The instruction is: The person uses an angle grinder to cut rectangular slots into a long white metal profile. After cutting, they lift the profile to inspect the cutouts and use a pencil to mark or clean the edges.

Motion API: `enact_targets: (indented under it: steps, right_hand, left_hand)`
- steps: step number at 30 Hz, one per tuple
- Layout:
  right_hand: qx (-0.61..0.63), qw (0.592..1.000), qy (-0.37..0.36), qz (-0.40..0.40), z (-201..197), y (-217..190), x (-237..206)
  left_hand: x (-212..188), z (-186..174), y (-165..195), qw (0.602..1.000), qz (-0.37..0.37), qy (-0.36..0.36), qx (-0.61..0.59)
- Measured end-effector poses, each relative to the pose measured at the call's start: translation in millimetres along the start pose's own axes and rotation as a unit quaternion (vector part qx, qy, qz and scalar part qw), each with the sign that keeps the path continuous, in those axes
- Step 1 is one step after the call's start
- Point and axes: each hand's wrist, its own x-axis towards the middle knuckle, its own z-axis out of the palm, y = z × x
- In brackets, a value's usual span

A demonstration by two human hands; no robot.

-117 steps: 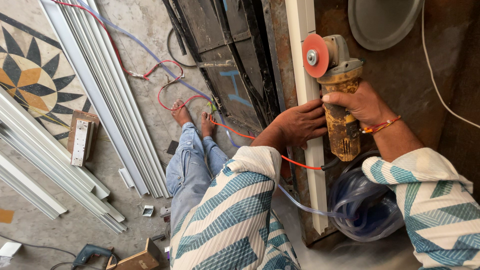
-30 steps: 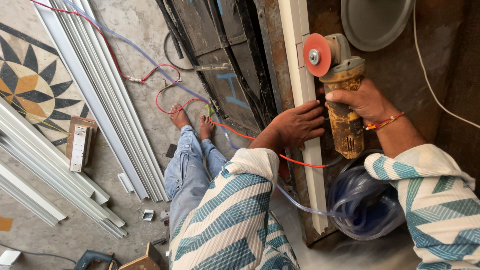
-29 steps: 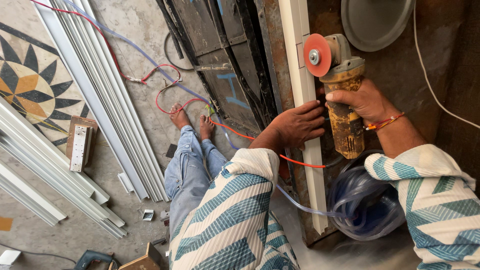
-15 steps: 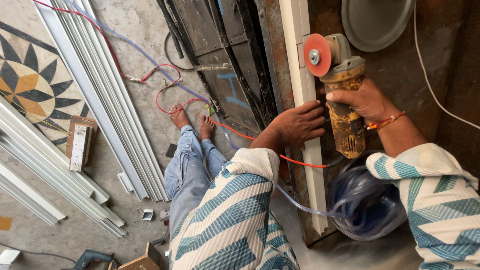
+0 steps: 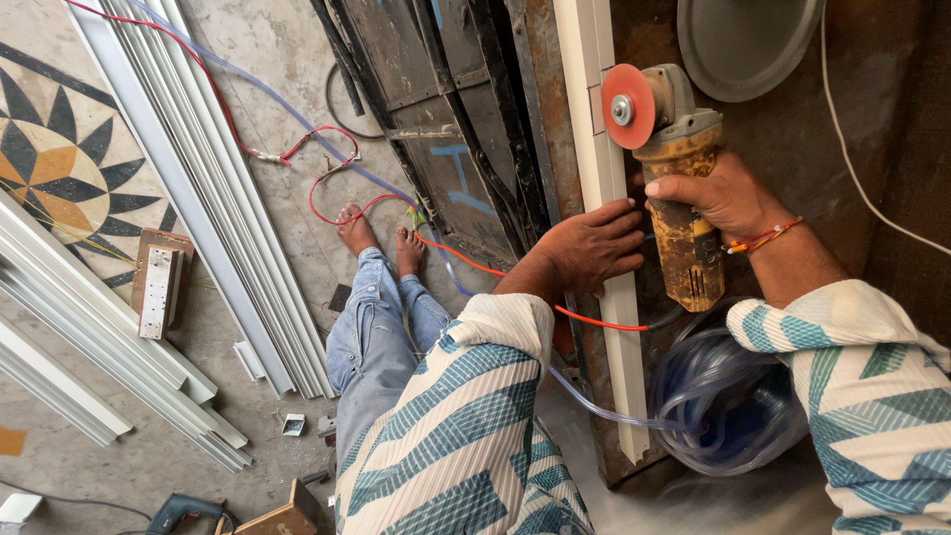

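Note:
My right hand [image 5: 715,193] grips the body of a worn yellow angle grinder [image 5: 679,188]. Its red cutting disc [image 5: 628,106] sits at the edge of a long white plastic strip [image 5: 599,149]. My left hand [image 5: 592,246] presses flat on that strip, just below the disc, and holds it against a rusty metal surface [image 5: 540,119]. A red wire [image 5: 475,267] runs under my left arm.
Long white strips [image 5: 198,188] lie bundled on the concrete floor at left, beside a patterned floor tile [image 5: 50,168]. A coil of clear tubing [image 5: 723,396] lies below the grinder, and a round grey lid [image 5: 743,40] above it. A drill [image 5: 183,510] rests on the floor.

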Motion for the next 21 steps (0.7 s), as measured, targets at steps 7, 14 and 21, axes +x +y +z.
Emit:
enact_targets:
  steps: [7, 14, 21]
  right_hand:
    - [-0.002, 1.000, 0.003, 0.006, -1.8, 1.3, 1.2]
    - [-0.012, 1.000, -0.002, -0.003, -3.3, 3.2, 2.9]
    - [-0.014, 1.000, 0.005, 0.008, -1.7, 2.0, 2.3]
  left_hand:
    - [1.0, -0.2, 0.1, 1.000, 0.001, -0.005, -0.009]
    - [3.1, 0.2, 1.4, 1.000, -0.001, -0.018, -0.008]
    - [2.1, 0.8, 2.5, 1.000, -0.004, -0.004, -0.006]
